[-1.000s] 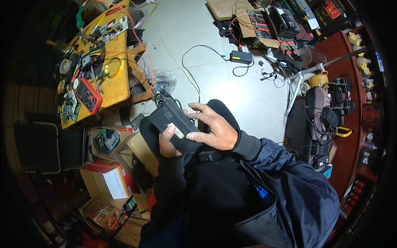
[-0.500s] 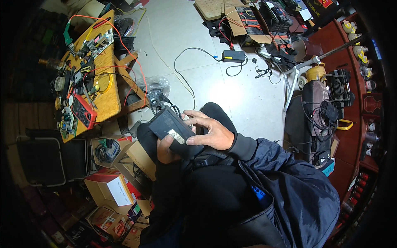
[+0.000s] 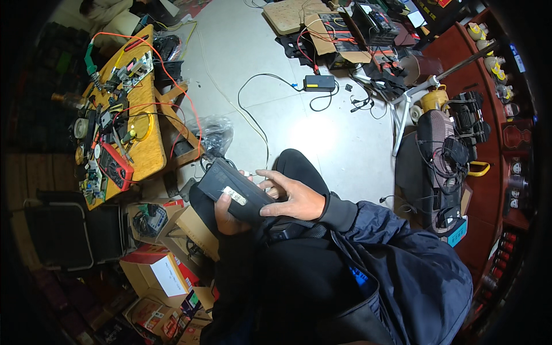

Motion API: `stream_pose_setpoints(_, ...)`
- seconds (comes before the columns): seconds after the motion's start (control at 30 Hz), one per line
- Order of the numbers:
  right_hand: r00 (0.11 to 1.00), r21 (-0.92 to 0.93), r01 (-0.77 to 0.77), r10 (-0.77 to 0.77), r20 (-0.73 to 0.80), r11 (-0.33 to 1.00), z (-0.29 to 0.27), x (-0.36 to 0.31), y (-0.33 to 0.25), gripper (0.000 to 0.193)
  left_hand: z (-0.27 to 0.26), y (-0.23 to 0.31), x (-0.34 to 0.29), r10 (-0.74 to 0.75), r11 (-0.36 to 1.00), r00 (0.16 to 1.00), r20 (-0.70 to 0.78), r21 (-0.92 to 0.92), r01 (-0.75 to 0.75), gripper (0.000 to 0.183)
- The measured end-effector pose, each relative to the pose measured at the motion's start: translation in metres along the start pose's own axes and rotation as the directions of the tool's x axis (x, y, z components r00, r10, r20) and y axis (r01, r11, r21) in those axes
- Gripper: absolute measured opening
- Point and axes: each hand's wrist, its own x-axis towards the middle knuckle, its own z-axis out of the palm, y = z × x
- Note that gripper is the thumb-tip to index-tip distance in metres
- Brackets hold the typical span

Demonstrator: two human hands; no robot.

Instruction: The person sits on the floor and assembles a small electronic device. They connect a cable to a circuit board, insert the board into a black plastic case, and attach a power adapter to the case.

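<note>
A black power adapter (image 3: 215, 177), shaped like a flat brick with a small whitish label (image 3: 235, 196) on its top face, is held tilted above my lap. My left hand (image 3: 227, 218) grips its near left side, with the thumb lying on top beside the label and the other fingers hidden underneath. At the right end, my right hand (image 3: 298, 198) spans the adapter, its thumb on the near side and its fingers at the far edge. Dark cable loops out behind the adapter's far left end.
On the left stands a yellow wooden workbench (image 3: 150, 155) with a red multimeter (image 3: 117, 167), circuit boards and tools. Another black adapter (image 3: 319, 83) lies on the floor with its cord. Open cardboard boxes (image 3: 141, 276) sit at lower left; a white metal stand (image 3: 401, 118) is at right.
The adapter has tipped and shifted slightly left and down in my hands. My left thumb now lies left of the label. The surroundings have shifted slightly with my head.
</note>
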Motion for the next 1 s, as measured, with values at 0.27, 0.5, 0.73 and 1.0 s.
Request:
stream_pose_setpoints(0.27,1.000,-0.197,0.008,-0.002,0.030,0.980,0.005,0.004,0.000,0.098,0.000,0.000,-0.001,0.094,0.986,0.990,0.108,0.130,-0.108,0.072)
stream_pose_setpoints(0.5,0.999,-0.093,0.034,-0.032,0.030,0.995,0.010,0.011,0.012,0.107,0.005,-0.002,0.000,0.157,0.959,0.977,0.144,0.216,-0.186,0.069)
stream_pose_setpoints(0.73,0.994,-0.067,0.046,-0.053,-0.100,0.997,0.007,0.014,0.023,0.094,0.002,0.004,0.021,0.035,0.989,0.968,0.249,0.128,-0.069,0.061)
stream_pose_setpoints(1.0,0.960,-0.043,0.076,-0.085,-0.267,0.996,0.005,0.017,0.020,0.092,0.019,-0.007,0.053,0.025,0.995,0.961,0.275,0.088,-0.051,0.061)
